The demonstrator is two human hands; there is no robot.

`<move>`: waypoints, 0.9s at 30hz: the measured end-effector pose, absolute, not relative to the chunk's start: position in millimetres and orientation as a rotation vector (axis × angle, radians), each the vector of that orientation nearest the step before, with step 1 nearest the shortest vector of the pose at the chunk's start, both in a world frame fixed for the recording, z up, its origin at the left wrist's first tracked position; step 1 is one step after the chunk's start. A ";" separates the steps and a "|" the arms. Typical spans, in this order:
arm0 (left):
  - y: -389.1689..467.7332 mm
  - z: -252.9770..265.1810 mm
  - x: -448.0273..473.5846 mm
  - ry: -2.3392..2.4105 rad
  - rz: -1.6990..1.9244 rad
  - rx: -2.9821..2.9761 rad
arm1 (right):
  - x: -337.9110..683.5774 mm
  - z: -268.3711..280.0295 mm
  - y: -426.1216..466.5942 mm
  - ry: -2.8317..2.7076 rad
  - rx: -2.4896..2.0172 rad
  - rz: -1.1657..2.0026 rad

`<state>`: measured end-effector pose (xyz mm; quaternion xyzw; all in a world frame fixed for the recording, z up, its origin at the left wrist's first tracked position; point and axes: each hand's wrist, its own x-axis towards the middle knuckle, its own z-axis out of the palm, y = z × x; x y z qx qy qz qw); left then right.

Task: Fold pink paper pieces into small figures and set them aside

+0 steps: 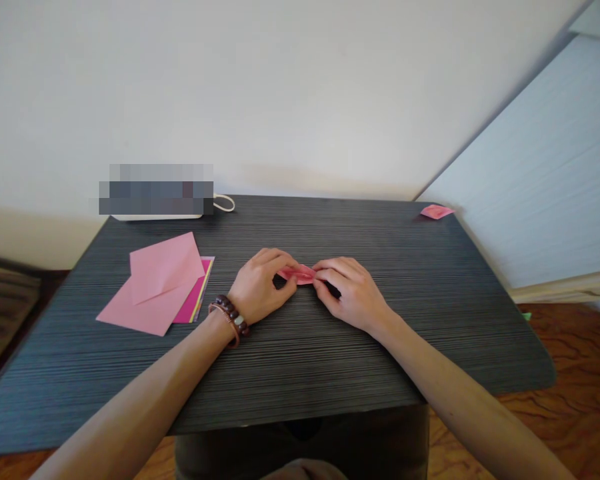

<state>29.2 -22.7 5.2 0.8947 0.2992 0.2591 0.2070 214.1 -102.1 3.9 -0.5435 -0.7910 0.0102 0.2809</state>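
Observation:
A small piece of folded pink paper (305, 274) is held between my two hands, just above or on the dark table (300, 373); I cannot tell which. My left hand (264, 281) pinches its left end between thumb and fingers, and dark beads circle that wrist. At the opposite end, the fingertips of my right hand (349, 291) are closed on the same paper. The fingers cover part of both ends, so its full shape is hidden.
Pink sheets (153, 287) lie at the left over magenta and yellow-edged paper (200, 293). Behind them stands a blurred-out object (157, 217) with a white cord loop (225, 203). Another folded pink paper piece (437, 211) rests at the far right corner, near a pale panel (540, 160).

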 end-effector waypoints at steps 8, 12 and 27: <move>-32.7 1.2 39.7 1.025 0.669 2.532 | 206.1 4.4 -99.1 -2.033 -1.633 0.032; -34.4 -1.7 42.8 0.991 0.694 2.516 | 204.2 4.2 -98.5 -2.016 -1.646 0.056; -40.5 7.3 44.4 1.045 0.578 2.563 | 205.5 6.9 -97.4 -1.978 -1.749 0.228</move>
